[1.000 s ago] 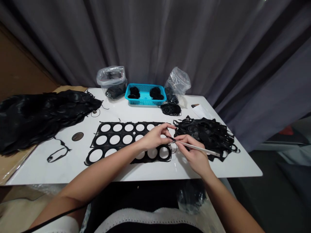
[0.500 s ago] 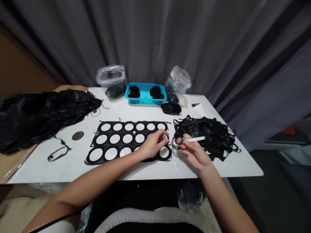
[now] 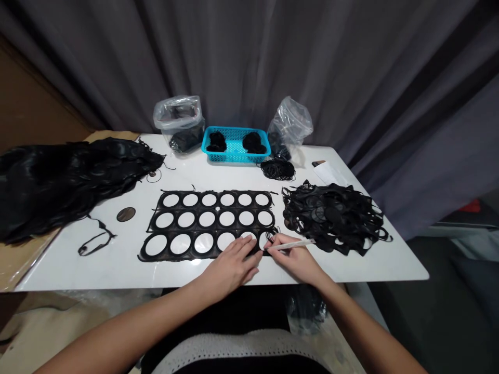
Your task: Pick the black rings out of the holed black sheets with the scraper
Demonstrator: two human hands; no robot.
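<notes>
A black sheet [image 3: 195, 232] with rows of round cut-outs lies on the white table, the white showing through the holes. My left hand [image 3: 233, 264] rests flat on the sheet's near right part, fingers stretched out. Beside it, at the near right corner hole, my right hand [image 3: 293, 255] is closed on a slim white stick-like tool [image 3: 294, 244]; its tip is hidden by the fingers. Thin black rings [image 3: 270, 233] show at the right fingertips; how they are held I cannot tell. To the right lies a heap of black scraps and discs [image 3: 333, 215].
At the back stand a blue basket [image 3: 236, 156] with two black bundles, a clear plastic-lined tub [image 3: 179, 124] and a clear bag [image 3: 291, 122]. A coil of black rings [image 3: 278, 169] lies before them. Black material [image 3: 74, 182] covers the left, near a dark disc [image 3: 126, 214].
My right hand has moved left and down with the tool, from beside the scrap heap to the sheet's corner. The left hand has shifted nearer and flattened. The view has shifted slightly.
</notes>
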